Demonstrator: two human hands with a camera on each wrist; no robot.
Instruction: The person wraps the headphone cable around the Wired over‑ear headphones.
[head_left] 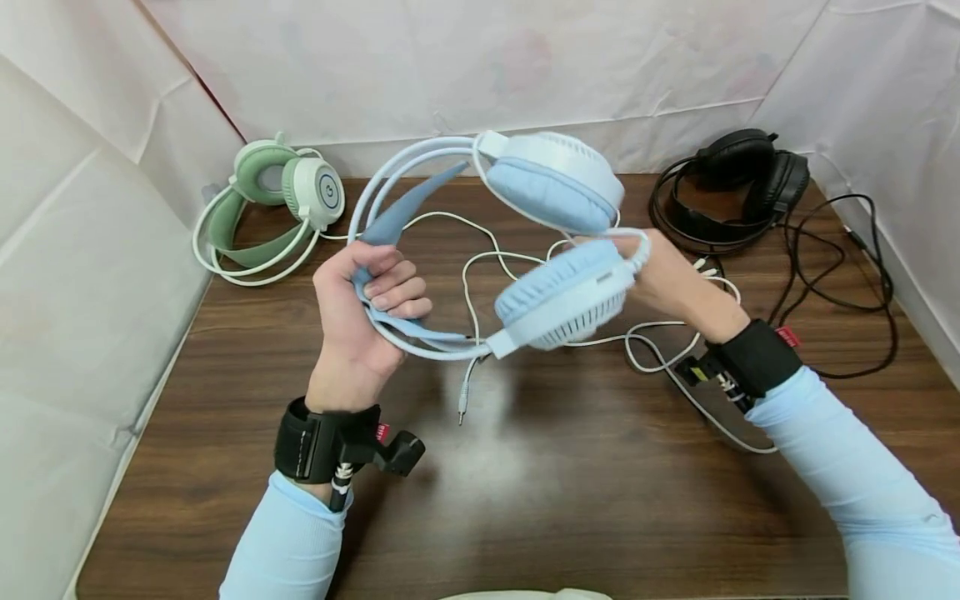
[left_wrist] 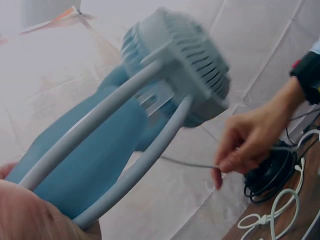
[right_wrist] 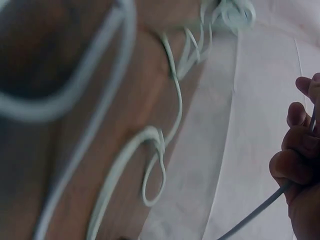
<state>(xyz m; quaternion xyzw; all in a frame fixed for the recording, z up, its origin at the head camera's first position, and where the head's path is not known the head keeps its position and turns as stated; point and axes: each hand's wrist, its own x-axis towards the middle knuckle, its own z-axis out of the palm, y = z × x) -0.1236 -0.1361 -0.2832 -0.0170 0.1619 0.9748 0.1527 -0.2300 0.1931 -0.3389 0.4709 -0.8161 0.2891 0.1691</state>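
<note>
Closest to the head camera, light blue headphones are held up above the brown table; on my screen their long axis runs roughly level across the view, headband arc at the left, open end pointing right. Taking it from the left, I see green headphones at the back of the table, their headband toward the lower left. Next, the left hand has its fingers curled around the blue headband. To its right, the upper ear cup and lower ear cup turn their pads toward each other. A plug points down below the band; I can't tell whether it hangs or touches wood. Beyond the cups, the right hand pinches a thin grey cable. Farthest right, black headphones sit at the back beside their looped black cord.
</note>
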